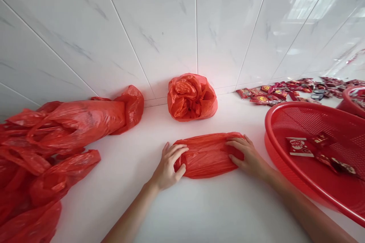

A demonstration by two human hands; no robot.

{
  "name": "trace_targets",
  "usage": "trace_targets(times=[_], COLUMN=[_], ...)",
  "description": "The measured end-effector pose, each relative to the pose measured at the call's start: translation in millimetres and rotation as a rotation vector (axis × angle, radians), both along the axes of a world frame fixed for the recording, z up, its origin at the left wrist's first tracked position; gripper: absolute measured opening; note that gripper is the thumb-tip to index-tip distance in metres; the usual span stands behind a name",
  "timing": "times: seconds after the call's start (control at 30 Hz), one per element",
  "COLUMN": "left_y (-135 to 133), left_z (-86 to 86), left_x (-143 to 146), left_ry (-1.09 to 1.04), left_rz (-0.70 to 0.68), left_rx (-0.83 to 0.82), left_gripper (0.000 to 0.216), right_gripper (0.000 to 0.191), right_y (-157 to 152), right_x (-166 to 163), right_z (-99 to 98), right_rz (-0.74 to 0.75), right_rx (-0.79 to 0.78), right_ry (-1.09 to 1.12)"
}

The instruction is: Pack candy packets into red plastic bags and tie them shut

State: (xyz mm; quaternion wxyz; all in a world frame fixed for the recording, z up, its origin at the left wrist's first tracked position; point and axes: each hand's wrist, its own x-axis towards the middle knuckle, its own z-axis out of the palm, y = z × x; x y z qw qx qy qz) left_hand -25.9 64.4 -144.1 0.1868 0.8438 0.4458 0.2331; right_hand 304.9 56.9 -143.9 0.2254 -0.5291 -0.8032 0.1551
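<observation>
A flattened red plastic bag [208, 155] lies on the white counter [205, 209] in front of me. My left hand [168, 165] grips its left end, fingers curled over the edge. My right hand [246, 155] clamps the right end, fingers bent on top of the plastic. Both hands rest on the counter with the bag stretched between them.
A stuffed, bunched red bag [191, 97] sits against the tiled wall [159, 26]. A heap of loose red bags [51, 148] covers the left side. A red mesh basket [322, 152] holding a few packets is at right, with several red wrapped candies [273, 93] behind it.
</observation>
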Motion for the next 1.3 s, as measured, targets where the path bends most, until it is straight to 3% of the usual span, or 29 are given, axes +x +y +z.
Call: trace_targets(times=[0.33, 0.63, 0.8, 1.3], left_y=[2, 3, 4, 4], left_z=[-3.1, -5.1, -5.5, -2.8], left_x=[0, 1, 3, 5], left_ry=[-0.041, -0.125, -0.025, 0.048], left_rz=[0.010, 0.058, 0.060, 0.096], left_rx=[0.052, 0.263, 0.185, 0.121], left_gripper=[0.035, 0.020, 0.029, 0.038], right_gripper=[0.021, 0.027, 0.029, 0.032], right_y=[0, 0, 1, -1], right_x=[1, -1, -3, -4], right_z=[3.7, 6.0, 9.4, 13.2], right_rz=[0.001, -0.013, -0.017, 0.023], right_rx=[0.180, 0.074, -0.016, -0.008], right_ry=[0.069, -0.018, -0.066, -0.103])
